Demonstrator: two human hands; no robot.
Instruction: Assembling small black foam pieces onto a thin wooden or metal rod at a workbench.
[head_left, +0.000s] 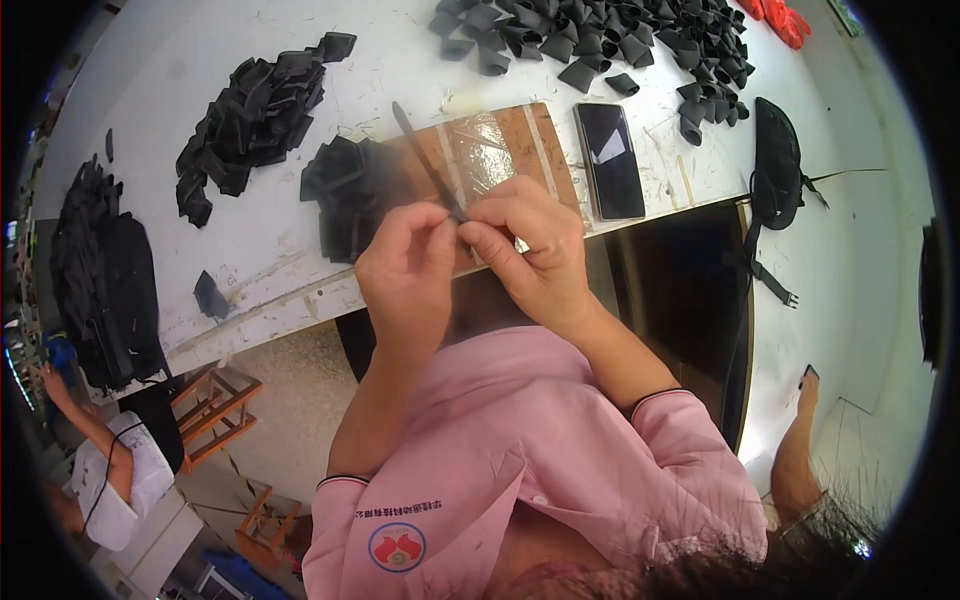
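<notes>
My left hand (405, 272) and my right hand (537, 245) meet over the near edge of a brown board (555, 150). Thumbs and fingers of both are pinched around a small black piece (458, 214), mostly covered by the fingertips. A narrow dark strip with a rounded end (415, 140) slants across the board up to my fingers; whether it joins the pinched piece I cannot tell. Left of my left hand lies a stack of flat black pieces (345, 195), partly on the board. Shiny clear tape covers the board's middle.
A black heap (250, 120) lies at the left, with many curled black pieces (590, 30) at the back. A phone (610, 160) rests right of the board. Farther right is a black strapped pouch (777, 165). Other people's arms (800, 440) show at both sides; a wooden stool (215, 415) stands lower left.
</notes>
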